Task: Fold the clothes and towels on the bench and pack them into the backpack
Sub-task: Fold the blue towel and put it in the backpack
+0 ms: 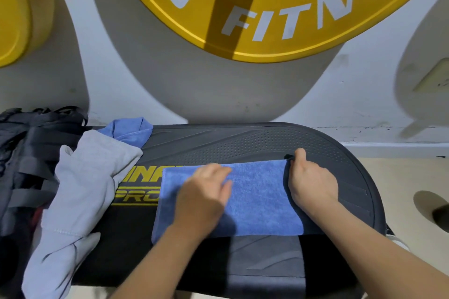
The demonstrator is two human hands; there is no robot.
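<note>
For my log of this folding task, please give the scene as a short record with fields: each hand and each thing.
bench: black, yellow lettering
towel: blue, flat on bench
left hand: rests flat on towel
right hand: grips towel's right edge
grey garment: unfolded, left of towel
blue cloth: crumpled, behind grey garment
backpack: dark, far left

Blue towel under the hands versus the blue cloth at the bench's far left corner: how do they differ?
The flat towel lies spread as a neat rectangle; the bunched cloth is crumpled. The left hand presses the flat towel and the right hand grips its edge; nothing holds the bunched cloth, which a grey garment partly overlaps. Both look the same blue.
</note>
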